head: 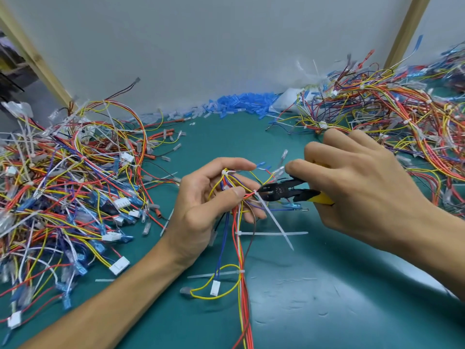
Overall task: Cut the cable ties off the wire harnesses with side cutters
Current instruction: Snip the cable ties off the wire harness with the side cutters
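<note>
Head cam: harness (239, 248) trails across the green mat (327, 298), its far end pinched in the left hand (211, 202), thumb against fingers. Right of the harness, the right hand (357, 187) grips yellow-handled cutters (289, 191), tips at a white tie (274, 220) on the wires (touching, looks like). Left pile (63, 185) and right pile (390, 117) flank the harness, blue sleeves (246, 102) beyond it.

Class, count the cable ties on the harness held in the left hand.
4 cable ties. One under the left hand's forefinger, one at the cutters' tip, one below that hand, tail pointing right, one lower, tail pointing left. The hand may hide more.
</note>
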`<state>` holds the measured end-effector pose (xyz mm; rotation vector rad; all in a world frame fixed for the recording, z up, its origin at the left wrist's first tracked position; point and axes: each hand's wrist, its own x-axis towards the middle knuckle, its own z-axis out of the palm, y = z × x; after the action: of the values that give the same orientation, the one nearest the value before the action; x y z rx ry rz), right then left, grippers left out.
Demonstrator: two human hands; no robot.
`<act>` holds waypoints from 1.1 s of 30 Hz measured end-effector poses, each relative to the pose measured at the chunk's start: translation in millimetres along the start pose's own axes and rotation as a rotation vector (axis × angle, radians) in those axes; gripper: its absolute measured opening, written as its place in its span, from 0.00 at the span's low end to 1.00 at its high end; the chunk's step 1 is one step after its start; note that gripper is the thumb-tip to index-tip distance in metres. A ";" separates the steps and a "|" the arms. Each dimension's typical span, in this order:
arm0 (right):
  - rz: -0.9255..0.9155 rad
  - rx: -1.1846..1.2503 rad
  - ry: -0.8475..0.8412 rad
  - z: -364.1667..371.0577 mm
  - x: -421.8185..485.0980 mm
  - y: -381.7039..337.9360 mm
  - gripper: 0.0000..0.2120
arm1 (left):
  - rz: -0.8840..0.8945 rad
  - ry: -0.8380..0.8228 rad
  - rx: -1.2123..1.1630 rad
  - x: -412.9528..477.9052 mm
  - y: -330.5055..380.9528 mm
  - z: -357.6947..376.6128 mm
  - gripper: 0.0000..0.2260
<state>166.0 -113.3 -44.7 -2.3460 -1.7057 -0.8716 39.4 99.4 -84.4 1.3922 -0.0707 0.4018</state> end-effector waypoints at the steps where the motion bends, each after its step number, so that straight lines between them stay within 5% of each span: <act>1: -0.007 0.007 0.004 0.5 0.1 -0.6 0.17 | -0.005 -0.008 0.001 0.0 -0.3 -0.4 0.18; 9: 0.121 0.178 -0.209 -10.0 -2.2 -5.2 0.12 | -0.056 -0.088 0.047 0.2 -0.1 -2.5 0.18; 17: 0.360 0.588 -0.398 -5.6 2.9 -11.5 0.10 | 0.080 -0.092 0.539 -1.7 10.8 7.0 0.01; 19: 0.428 0.740 -0.438 -7.5 2.7 -9.3 0.09 | 0.115 -0.083 0.576 -3.5 13.8 5.4 0.06; 29: 0.553 1.424 -0.935 -13.1 3.8 7.8 0.06 | 0.049 -0.055 0.365 -2.5 10.4 3.5 0.03; 33: 0.537 1.281 -0.881 -13.3 2.5 6.3 0.05 | 0.057 -0.077 0.377 -3.5 9.3 6.0 0.04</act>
<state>167.1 -118.9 -31.0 -1.9410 -1.0052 1.1580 34.3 93.9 -75.6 1.7810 -0.1015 0.4232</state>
